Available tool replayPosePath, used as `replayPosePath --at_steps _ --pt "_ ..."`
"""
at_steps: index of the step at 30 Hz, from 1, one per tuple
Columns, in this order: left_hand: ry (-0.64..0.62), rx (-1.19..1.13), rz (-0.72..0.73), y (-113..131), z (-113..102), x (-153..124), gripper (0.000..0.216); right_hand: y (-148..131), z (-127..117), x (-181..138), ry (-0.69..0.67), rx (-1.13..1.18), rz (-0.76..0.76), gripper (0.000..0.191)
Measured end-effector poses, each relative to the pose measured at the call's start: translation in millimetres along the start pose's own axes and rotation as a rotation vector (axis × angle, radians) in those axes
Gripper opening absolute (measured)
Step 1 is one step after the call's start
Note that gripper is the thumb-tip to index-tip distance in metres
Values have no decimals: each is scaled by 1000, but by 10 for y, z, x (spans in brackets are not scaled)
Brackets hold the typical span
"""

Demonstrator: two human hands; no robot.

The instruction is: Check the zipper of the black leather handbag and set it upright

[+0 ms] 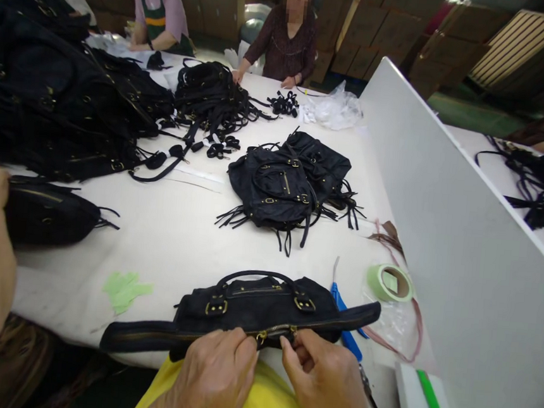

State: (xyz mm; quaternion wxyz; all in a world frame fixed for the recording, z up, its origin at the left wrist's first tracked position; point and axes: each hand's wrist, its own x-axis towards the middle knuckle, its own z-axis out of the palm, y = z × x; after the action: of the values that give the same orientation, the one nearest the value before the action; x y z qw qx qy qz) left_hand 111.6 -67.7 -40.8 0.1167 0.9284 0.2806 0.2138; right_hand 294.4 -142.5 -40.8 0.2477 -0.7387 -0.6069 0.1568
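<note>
A black handbag (253,307) lies flat at the near edge of the white table (178,234), at 6 o'clock of the view, its handle arching up toward 12 and its long zipper band stretched from 9 to 3 along the edge nearest the person. Judging from how it lies, the work on this bag is in its middle: the brass zipper pull (263,336) sits roughly midway along the band, the buckles and handle are already fitted, and I cannot tell whether the teeth on either side of the pull are closed. Two similar bags (288,180) lie heaped at 12 o'clock of it, well apart, and a big pile of black bags (62,103) fills the table at 10 o'clock, so much of the batch looks yet to be handled, though which heap is finished cannot be read. The left hand (214,377) has its fingers curled down onto the zipper band just left of the pull, pressing or pinching the fabric; the grip is nearly closed. The right hand (327,386) pinches thumb and forefinger together at the band just right of the pull, closed on the tape or on a slider hidden under the fingertips. Blue snips (346,312) lie at 3 o'clock, partly under the bag's end, with a roll of green tape (389,282) just beyond, and green scraps (124,289) at 9 o'clock.
</note>
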Motion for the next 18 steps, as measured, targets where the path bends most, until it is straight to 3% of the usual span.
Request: replayPosePath --at_steps 6,18 --pt "-84 -58 -129 -38 -30 -23 14 -9 -56 9 -112 63 -3 20" --pt "-366 -197 -386 -61 -31 -66 21 -57 -65 37 -100 -75 3 26"
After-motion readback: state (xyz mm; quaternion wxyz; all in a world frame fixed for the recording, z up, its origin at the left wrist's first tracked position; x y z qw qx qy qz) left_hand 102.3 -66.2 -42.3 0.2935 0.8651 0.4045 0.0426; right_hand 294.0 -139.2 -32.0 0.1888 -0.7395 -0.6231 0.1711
